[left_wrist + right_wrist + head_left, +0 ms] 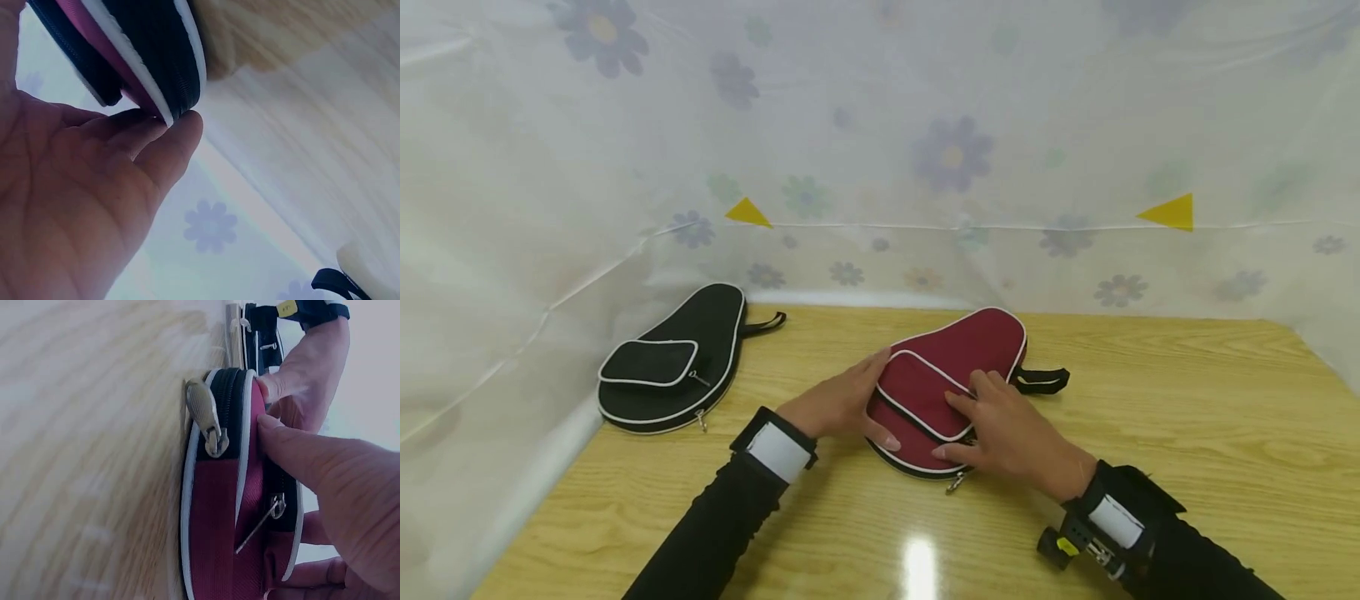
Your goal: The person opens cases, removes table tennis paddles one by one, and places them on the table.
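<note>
A dark red table tennis bat case [973,350] with white piping lies flat on the table. My left hand [842,404] rests against its left edge, thumb over the front and fingers along the side. In the left wrist view, fingertips [184,128] touch the case's zipped side [156,50]. My right hand [1015,429] lies over the lower right of the front pocket [921,392], fingers spread and slightly bent. The right wrist view shows the right thumb [306,450] on the case beside the pocket, near the main zip pull [203,409].
A black bat case [715,358] of the same shape lies at the left, its loop strap [763,325] pointing right. Behind the wooden table [1187,417] hangs a flowered white sheet [865,125] with two yellow triangles. A black loop strap [1043,381] sticks out from the red case.
</note>
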`<state>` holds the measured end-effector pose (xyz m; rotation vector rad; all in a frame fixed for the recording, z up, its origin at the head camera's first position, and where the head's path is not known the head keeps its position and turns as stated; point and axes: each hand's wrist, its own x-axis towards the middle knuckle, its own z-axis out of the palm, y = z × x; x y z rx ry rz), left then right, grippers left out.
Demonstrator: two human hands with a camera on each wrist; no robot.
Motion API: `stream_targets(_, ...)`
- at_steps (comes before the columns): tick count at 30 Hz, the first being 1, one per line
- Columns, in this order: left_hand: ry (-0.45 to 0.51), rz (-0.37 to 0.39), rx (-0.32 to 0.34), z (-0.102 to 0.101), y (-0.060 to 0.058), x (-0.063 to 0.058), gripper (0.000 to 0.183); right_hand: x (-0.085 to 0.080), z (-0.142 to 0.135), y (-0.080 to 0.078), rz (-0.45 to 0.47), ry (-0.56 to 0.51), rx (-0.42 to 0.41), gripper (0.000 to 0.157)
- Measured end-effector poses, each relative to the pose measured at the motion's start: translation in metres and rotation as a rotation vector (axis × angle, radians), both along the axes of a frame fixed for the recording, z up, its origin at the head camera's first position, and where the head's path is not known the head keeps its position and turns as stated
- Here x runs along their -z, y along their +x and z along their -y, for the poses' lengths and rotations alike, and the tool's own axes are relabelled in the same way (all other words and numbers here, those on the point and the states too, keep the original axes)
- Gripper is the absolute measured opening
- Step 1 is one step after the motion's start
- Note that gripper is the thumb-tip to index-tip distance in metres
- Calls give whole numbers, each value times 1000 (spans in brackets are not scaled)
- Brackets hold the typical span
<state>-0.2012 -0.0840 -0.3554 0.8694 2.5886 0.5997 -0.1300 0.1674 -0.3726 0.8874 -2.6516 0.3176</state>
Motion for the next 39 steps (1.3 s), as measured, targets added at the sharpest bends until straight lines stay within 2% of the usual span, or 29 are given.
stream_targets(4, -26, -7, -14, 2, 2, -4, 124, -2, 1, 0, 38, -13, 5, 65)
stream_targets(6, -29, -8, -27, 2, 6, -5, 123, -5, 0, -1, 101, -42, 9, 63)
stream_targets(10, -10, -23, -58, -3, 18, -3, 124, -14, -8, -9, 225, -141, 1, 48)
stream_targets(12, 7, -39, -96, -9, 27, 0, 126, -17, -12, -17, 249, -181, 9, 43)
stream_targets(15, 38, -62, -173, -22, 41, 6, 127, -19, -16, -35, 246, -209, 42, 48)
stream_targets(19, 41, -124, -248, -38, 54, 9, 128, -16, -20, -62, 274, -170, 86, 56)
stream_targets(23, 28, -163, -267, -43, 54, 9, 129, -12, -24, -82, 325, -87, 119, 56)
stream_targets(27, 35, -164, -277, -45, 52, 7, 130, -8, -27, -91, 329, -12, 149, 56)
stream_targets(32, 35, -161, -273, -43, 49, 5, 131, -8, -29, -91, 336, 17, 173, 58)
stream_targets(39, 58, -133, -245, -36, 40, 5, 133, -10, -28, -83, 344, -10, 202, 56)
